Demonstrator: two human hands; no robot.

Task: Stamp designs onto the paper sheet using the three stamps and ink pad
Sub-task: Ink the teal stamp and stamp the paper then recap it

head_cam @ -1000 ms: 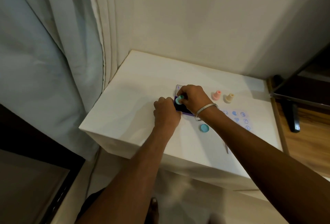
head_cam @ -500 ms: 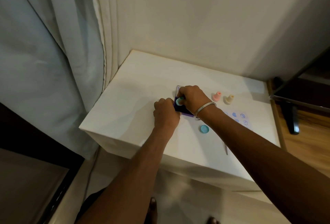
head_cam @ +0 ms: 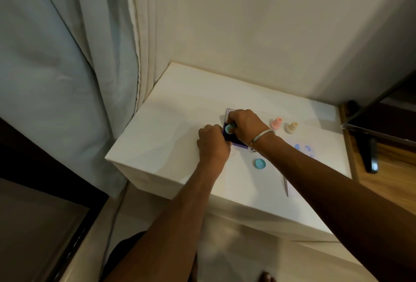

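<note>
The right hand grips the teal stamp by its narrow stem and holds it face-down on the ink pad, which lies mid-desk toward the far edge; the left hand is closed against the pad's left edge, apparently bracing it. The stamp looks light, rigid and small, so pinch the stem and press straight down. The pad is thin and likely slides, and the paper sheet at the right edge is limp.
</note>
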